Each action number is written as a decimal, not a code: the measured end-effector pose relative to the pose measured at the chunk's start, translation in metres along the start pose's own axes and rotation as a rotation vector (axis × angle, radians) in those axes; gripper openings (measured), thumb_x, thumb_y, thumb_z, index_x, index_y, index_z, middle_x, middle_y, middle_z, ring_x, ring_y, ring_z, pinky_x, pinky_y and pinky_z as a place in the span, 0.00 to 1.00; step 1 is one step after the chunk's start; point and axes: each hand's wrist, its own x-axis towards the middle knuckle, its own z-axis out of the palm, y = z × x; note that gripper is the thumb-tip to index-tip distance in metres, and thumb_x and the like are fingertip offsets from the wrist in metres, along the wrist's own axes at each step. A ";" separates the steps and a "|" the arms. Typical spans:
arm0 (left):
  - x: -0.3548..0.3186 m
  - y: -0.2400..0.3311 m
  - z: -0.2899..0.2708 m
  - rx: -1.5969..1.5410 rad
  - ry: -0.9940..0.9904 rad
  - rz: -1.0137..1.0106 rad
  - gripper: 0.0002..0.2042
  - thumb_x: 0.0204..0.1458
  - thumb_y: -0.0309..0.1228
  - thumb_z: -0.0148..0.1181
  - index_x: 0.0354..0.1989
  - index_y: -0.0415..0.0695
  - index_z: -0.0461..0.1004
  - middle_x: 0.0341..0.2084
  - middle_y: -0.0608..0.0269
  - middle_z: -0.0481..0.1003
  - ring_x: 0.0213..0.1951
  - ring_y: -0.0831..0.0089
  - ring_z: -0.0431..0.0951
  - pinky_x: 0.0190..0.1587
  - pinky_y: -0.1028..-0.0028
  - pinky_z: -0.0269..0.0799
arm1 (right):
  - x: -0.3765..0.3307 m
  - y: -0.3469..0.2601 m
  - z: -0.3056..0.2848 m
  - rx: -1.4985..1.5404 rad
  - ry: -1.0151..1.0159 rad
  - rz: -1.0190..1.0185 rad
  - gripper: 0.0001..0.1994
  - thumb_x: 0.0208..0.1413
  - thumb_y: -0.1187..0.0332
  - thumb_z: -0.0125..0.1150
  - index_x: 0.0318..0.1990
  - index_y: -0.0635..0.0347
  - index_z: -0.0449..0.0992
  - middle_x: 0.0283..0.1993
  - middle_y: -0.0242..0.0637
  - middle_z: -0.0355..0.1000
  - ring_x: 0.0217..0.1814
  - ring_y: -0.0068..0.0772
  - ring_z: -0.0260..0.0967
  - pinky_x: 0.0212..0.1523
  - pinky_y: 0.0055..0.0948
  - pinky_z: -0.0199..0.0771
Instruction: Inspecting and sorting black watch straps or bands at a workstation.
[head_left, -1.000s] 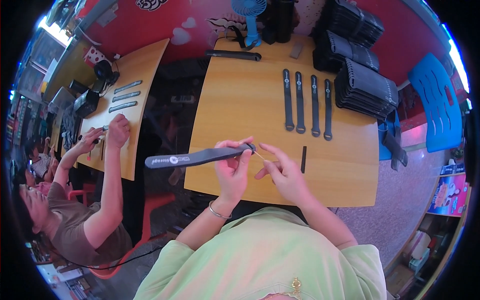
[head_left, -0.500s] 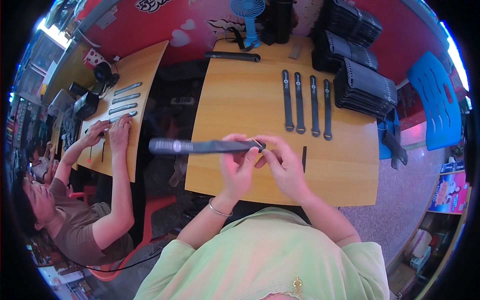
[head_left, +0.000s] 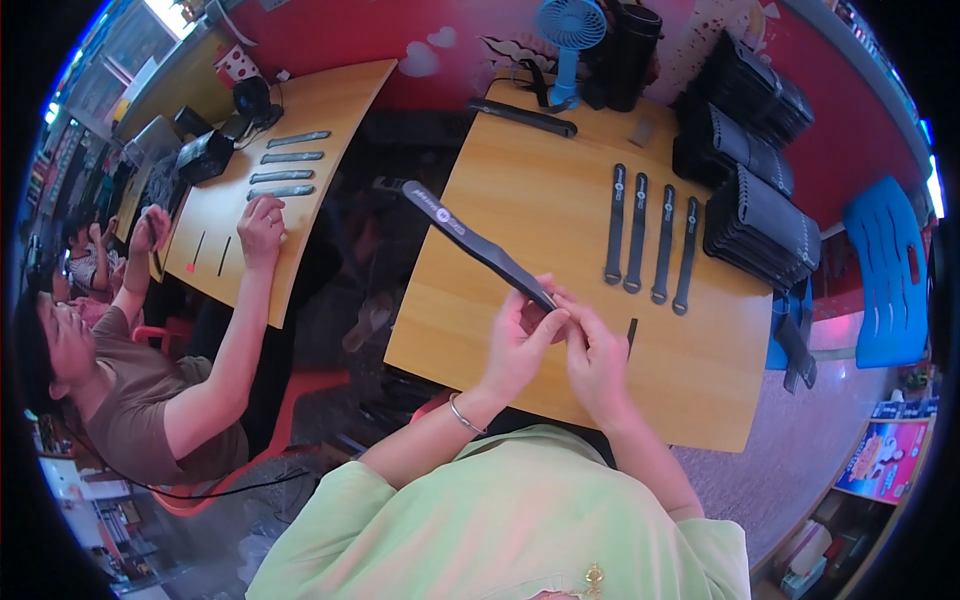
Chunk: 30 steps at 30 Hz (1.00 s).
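A long black strap with pale print on its wide far part slants up and left above the table. My left hand is closed on its near end, thumb on top. Fingertips of my right hand pinch the same end, right against the left thumb, so the tip of the strap is hidden. Just beyond my right hand a short thin dark strip lies on the wooden table. Several similar black straps lie side by side farther off.
Stacks of black straps fill the table's right edge. At the back stand a blue fan and a black cylinder, near a dark flat strap bundle. A co-worker sits left at another table. A blue chair stands right.
The strap's far end has swung from pointing left to pointing up and left. My fingers have closed together at its near end. The view has shifted, and the co-worker's hands have moved apart.
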 end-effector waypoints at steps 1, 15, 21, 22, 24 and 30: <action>0.001 0.001 -0.004 0.060 -0.038 -0.016 0.21 0.56 0.21 0.56 0.57 0.37 0.59 0.44 0.60 0.72 0.45 0.76 0.74 0.44 0.78 0.73 | -0.001 0.000 0.000 0.042 -0.002 0.029 0.13 0.59 0.77 0.52 0.50 0.59 0.73 0.35 0.38 0.76 0.33 0.26 0.76 0.32 0.23 0.72; 0.020 0.028 -0.028 0.416 -0.383 -0.009 0.28 0.54 0.19 0.56 0.64 0.35 0.55 0.45 0.60 0.73 0.45 0.77 0.74 0.52 0.76 0.69 | 0.009 -0.005 -0.013 0.002 -0.105 0.021 0.11 0.58 0.76 0.53 0.47 0.57 0.75 0.29 0.37 0.76 0.27 0.24 0.74 0.28 0.22 0.69; 0.012 0.009 -0.024 0.603 -0.130 0.157 0.13 0.52 0.27 0.60 0.45 0.37 0.72 0.27 0.63 0.77 0.29 0.76 0.78 0.33 0.78 0.73 | 0.006 0.001 -0.007 -0.041 -0.027 -0.014 0.11 0.58 0.77 0.53 0.48 0.57 0.74 0.29 0.37 0.76 0.27 0.23 0.74 0.29 0.21 0.70; 0.010 0.008 -0.024 0.667 -0.129 0.165 0.09 0.52 0.27 0.60 0.40 0.38 0.74 0.25 0.62 0.76 0.26 0.75 0.76 0.30 0.77 0.71 | 0.005 0.002 -0.006 -0.018 -0.022 -0.001 0.11 0.58 0.76 0.53 0.48 0.57 0.74 0.29 0.37 0.76 0.27 0.23 0.74 0.29 0.21 0.70; 0.006 0.007 -0.023 0.727 -0.122 0.168 0.06 0.52 0.27 0.60 0.35 0.39 0.75 0.23 0.60 0.75 0.24 0.74 0.75 0.27 0.76 0.69 | 0.004 0.002 -0.004 0.002 -0.024 0.017 0.11 0.59 0.76 0.53 0.48 0.57 0.74 0.29 0.37 0.76 0.27 0.23 0.74 0.29 0.20 0.70; 0.011 0.016 -0.016 0.782 -0.182 0.323 0.04 0.51 0.22 0.58 0.33 0.37 0.75 0.20 0.64 0.71 0.19 0.80 0.69 0.23 0.80 0.63 | 0.008 0.002 -0.014 0.095 -0.008 0.063 0.11 0.58 0.77 0.53 0.47 0.59 0.76 0.29 0.38 0.76 0.30 0.23 0.74 0.32 0.21 0.71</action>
